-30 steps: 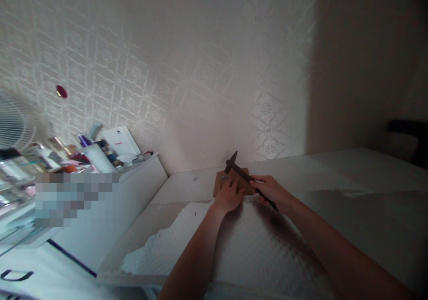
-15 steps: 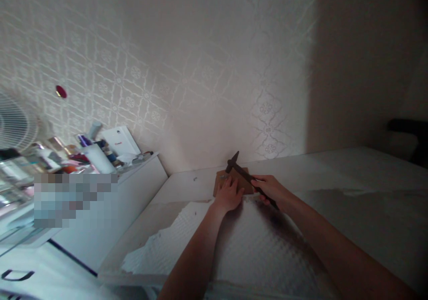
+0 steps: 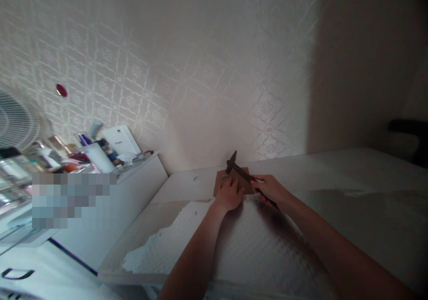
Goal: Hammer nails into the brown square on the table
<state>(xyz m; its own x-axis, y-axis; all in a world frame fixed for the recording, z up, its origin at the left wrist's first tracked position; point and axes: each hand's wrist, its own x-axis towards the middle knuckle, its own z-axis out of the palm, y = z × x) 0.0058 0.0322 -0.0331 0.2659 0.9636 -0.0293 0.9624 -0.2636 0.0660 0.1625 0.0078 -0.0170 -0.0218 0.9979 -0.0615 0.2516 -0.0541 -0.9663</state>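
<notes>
My right hand [image 3: 267, 188] is wrapped round the dark handle of a hammer [image 3: 241, 172]. The hammer's head, with one pointed end, is over the far part of a brown board [image 3: 246, 187]. Fingers spread, my left hand [image 3: 230, 195] lies on that board. Close to its fingertips is a small metallic piece [image 3: 223, 176], too small to make out. Whether the hammer's head touches anything cannot be told from here.
The board rests by the wall on a white surface [image 3: 180, 182], partly covered by a torn, textured white sheet [image 3: 167, 242]. At left a white cabinet [image 3: 110, 219] carries bottles [image 3: 98, 158] and a white box [image 3: 122, 140]. A fan [image 3: 16, 121] stands behind.
The hammer's head has shifted very slightly to the left and lower. My left hand and the board look unmoved.
</notes>
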